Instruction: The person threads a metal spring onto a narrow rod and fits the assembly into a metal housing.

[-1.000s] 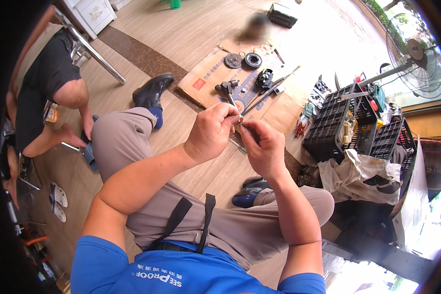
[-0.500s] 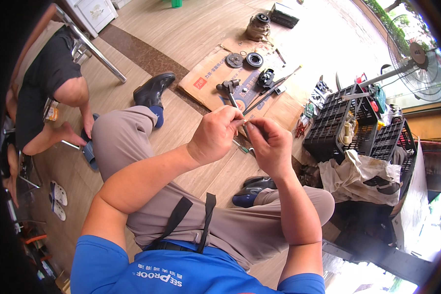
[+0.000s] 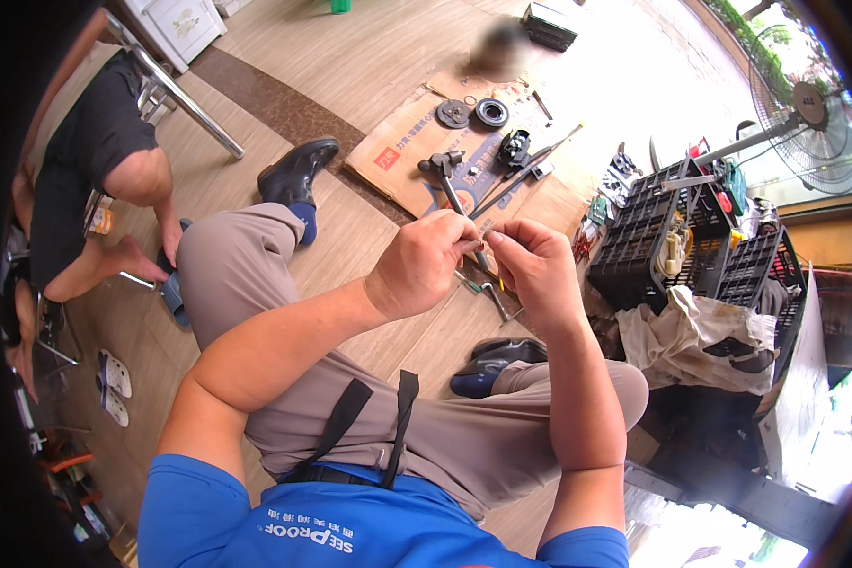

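My left hand (image 3: 424, 268) and my right hand (image 3: 538, 272) are raised close together over the edge of the cardboard sheet (image 3: 379, 168). Each is closed in a pinch, fingertips nearly touching. Whatever sits between the fingertips is too small to make out. Beyond them a hammer (image 3: 442, 166) lies with its head on the cardboard, its handle running behind my fingers. A thin T-shaped tool (image 3: 493, 295) is partly hidden below my hands. Farther off on the cardboard are a flat dark disc (image 3: 452, 115), a black ring-shaped pulley (image 3: 491, 114) and a black part (image 3: 514, 149).
Black plastic crates (image 3: 634, 241) with tools and a cloth (image 3: 696, 341) stand at right, under a standing fan (image 3: 807, 104). A dark box-shaped unit (image 3: 549, 28) lies at the back. Another person's bare leg (image 3: 137, 180) is at left, near white clogs (image 3: 114, 388).
My right hand has shifted slightly right and down, and its fingertips have drawn a little away from the left ones. My left hand has barely moved.
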Action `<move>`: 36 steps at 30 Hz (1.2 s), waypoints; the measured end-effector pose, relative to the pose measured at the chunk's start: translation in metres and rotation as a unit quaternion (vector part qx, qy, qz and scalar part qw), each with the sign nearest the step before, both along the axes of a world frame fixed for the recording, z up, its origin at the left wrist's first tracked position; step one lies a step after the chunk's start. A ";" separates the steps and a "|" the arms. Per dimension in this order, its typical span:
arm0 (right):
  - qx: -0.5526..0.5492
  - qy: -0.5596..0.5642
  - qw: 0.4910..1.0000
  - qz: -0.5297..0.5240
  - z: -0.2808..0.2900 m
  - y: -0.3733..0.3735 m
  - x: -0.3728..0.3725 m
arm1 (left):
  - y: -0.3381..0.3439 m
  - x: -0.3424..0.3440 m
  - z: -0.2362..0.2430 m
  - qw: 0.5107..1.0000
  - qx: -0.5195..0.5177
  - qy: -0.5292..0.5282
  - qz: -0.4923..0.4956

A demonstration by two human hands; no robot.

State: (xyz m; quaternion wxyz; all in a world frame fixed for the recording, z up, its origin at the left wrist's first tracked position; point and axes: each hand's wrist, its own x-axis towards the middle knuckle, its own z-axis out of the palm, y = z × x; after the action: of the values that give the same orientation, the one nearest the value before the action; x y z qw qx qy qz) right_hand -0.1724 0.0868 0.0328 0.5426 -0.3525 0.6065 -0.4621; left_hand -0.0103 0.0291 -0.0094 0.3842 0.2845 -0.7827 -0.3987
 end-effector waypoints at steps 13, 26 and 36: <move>-0.082 0.085 0.992 0.052 -0.032 0.000 0.001 | -0.019 0.007 0.011 0.896 0.423 0.136 -0.014; -0.120 0.230 0.961 0.092 -0.009 0.008 0.016 | -0.018 0.006 0.004 0.895 0.431 0.113 -0.001; -0.096 0.188 0.977 0.038 -0.005 0.005 0.009 | -0.007 0.001 0.002 0.964 0.267 0.000 -0.013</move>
State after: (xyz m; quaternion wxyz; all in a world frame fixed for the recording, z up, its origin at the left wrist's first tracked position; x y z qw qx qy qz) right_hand -0.1636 0.0921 0.0276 0.3996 -0.5061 0.6368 -0.4226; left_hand -0.0093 0.0221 -0.0075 0.2895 0.3663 -0.6516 -0.5979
